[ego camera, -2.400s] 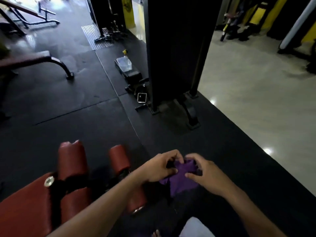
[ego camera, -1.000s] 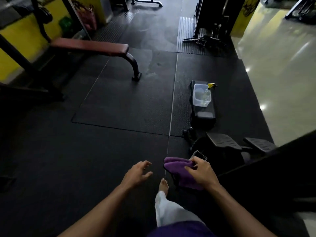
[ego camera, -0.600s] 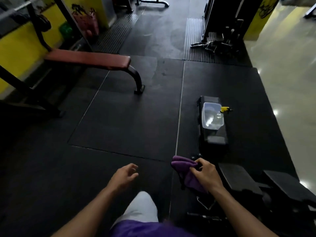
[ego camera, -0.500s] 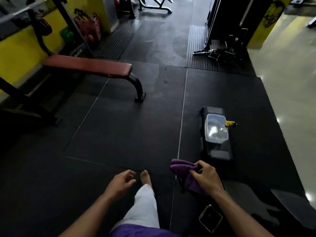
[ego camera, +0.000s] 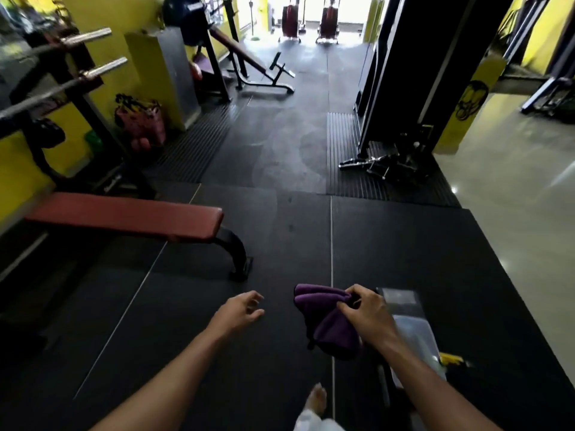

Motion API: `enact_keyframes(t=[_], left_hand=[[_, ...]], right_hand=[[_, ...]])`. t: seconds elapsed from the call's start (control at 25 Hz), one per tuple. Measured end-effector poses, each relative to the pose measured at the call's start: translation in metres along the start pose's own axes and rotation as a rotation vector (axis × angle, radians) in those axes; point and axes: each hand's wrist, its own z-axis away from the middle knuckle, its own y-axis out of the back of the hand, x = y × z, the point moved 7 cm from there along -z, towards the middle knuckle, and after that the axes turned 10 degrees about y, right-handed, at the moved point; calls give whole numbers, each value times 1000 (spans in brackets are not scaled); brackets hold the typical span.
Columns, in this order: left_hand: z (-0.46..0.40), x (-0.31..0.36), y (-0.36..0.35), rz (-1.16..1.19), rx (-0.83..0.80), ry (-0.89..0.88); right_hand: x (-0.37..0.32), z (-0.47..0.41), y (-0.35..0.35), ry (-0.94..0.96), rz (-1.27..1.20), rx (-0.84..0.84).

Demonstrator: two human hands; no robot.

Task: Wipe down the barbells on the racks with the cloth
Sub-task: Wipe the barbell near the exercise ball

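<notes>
Right hand (ego camera: 368,315) gripped a folded purple cloth (ego camera: 326,318), fingers curled round its upper edge, above the black mat (ego camera: 264,213). Left hand (ego camera: 238,309) held nothing, fingers loosely bent and spread. Two barbells (ego camera: 74,59) lay on a rack (ego camera: 84,98) at far left (motion-blurred), well apart from the cloth. A red bench (ego camera: 124,216) stood between. The yellow pillar (ego camera: 466,94) bore a black emblem, possibly a face; no lettering was legible.

My forearms (ego camera: 174,371) are bare, no sleeves showing; I wear pale trousers (ego camera: 314,423) and my foot (ego camera: 318,398) is bare.
</notes>
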Motion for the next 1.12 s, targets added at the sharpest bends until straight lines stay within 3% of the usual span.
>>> enact_keyframes(t=[0.2, 0.36, 0.56, 0.92, 1.12], left_hand=[[-211, 95, 79, -1, 54, -43], [-337, 126, 133, -95, 21, 18], [-482, 164, 211, -37, 74, 50], [-766, 220, 333, 42, 29, 83], [-914, 293, 421, 50, 47, -18]], right_hand=[[33, -222, 21, 36, -14, 59], [51, -361, 40, -7, 10, 56], [62, -553, 62, 35, 66, -6], [59, -878, 67, 50, 68, -45], [57, -1049, 86, 98, 24, 18]])
